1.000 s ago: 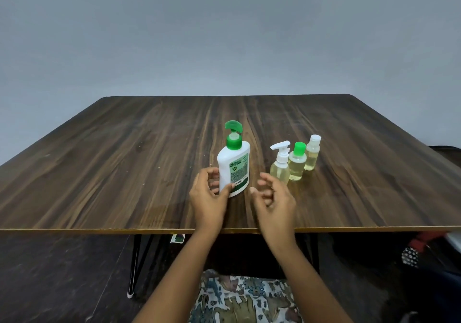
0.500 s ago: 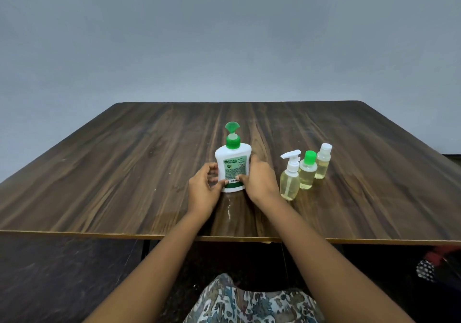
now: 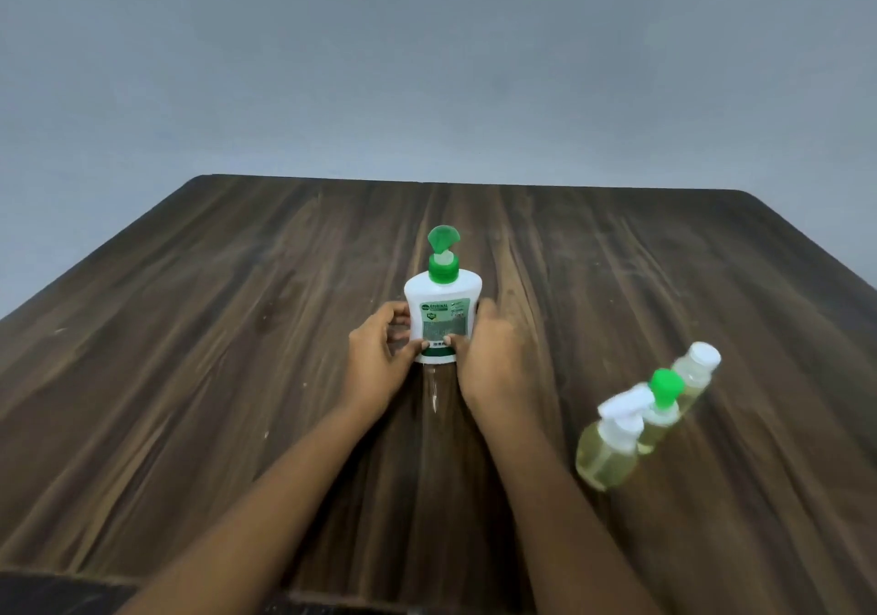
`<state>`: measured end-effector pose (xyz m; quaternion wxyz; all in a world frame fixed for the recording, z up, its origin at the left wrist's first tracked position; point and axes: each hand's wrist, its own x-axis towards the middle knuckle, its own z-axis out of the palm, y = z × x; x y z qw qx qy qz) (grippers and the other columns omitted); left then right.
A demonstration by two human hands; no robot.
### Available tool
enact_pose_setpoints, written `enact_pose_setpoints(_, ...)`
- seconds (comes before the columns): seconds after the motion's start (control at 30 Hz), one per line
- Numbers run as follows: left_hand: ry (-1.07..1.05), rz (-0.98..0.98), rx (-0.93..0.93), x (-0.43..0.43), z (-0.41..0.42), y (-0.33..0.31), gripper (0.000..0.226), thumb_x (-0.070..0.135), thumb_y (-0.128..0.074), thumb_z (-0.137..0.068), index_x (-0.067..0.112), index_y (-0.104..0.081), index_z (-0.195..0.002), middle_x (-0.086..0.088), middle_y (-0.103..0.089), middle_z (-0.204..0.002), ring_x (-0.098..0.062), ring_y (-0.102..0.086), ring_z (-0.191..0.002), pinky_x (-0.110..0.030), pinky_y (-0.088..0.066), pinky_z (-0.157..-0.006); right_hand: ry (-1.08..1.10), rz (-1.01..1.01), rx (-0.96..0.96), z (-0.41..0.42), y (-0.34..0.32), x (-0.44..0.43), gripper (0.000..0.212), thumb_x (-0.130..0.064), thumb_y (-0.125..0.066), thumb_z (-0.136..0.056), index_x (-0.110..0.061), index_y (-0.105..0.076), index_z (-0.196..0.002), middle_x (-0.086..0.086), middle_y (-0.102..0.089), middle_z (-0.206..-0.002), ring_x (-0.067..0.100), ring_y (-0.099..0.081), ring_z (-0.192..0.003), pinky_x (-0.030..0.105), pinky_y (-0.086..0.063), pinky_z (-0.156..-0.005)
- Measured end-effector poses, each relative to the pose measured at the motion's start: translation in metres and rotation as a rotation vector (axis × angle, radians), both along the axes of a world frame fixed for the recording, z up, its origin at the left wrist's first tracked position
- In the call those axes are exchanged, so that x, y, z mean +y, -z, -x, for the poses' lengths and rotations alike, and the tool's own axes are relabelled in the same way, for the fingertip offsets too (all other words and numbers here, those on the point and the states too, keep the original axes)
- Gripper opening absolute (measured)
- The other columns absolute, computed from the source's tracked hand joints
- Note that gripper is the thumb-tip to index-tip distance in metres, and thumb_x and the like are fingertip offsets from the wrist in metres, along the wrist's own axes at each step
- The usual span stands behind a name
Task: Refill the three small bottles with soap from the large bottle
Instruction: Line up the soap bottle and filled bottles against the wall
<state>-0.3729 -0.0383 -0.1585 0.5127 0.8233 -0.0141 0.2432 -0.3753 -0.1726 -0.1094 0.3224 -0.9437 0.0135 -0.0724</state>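
The large white soap bottle [image 3: 442, 315] with a green pump stands upright in the middle of the dark wooden table [image 3: 190, 353]. My left hand [image 3: 379, 358] grips its lower left side and my right hand [image 3: 493, 363] grips its lower right side, thumbs on the label. Three small bottles of pale yellow liquid stand in a row to the right: a white-pump bottle [image 3: 610, 443] nearest, a green-capped bottle [image 3: 662, 408] behind it, and a white-capped bottle [image 3: 695, 370] farthest. They look blurred.
A grey wall rises behind the table. The table's near edge [image 3: 332, 595] runs along the bottom of the view under my forearms.
Both hands have closed on the large bottle and pushed it farther onto the table. My head has moved forward, so the small bottles now appear lower right.
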Motion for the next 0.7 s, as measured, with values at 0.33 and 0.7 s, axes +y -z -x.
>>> enact_pose_setpoints(0.33, 0.013, 0.016, 0.181, 0.006, -0.058, -0.029, 0.028, -0.005, -0.070, -0.078, 0.017, -0.062, -0.095, 0.015, -0.068, -0.080, 0.006, -0.066, -0.077, -0.010, -0.051, -0.071, 0.120, -0.241, 0.097, -0.062, 0.000, 0.022, 0.042, -0.006, -0.058, -0.088, -0.009, -0.051, -0.129, 0.010, -0.061, -0.119, 0.026, -0.060, -0.106, 0.034, -0.047, -0.087)
enact_pose_setpoints(0.7, 0.011, 0.011, 0.370, 0.019, -0.133, -0.057, 0.035, 0.007, -0.061, -0.071, 0.028, -0.058, -0.099, 0.005, -0.069, -0.085, -0.007, -0.067, -0.080, -0.030, -0.055, -0.074, 0.165, -0.325, 0.238, -0.137, -0.019, 0.048, 0.050, -0.014, -0.066, -0.085, -0.005, -0.048, -0.132, 0.016, -0.059, -0.123, 0.033, -0.058, -0.108, 0.035, -0.043, -0.087)
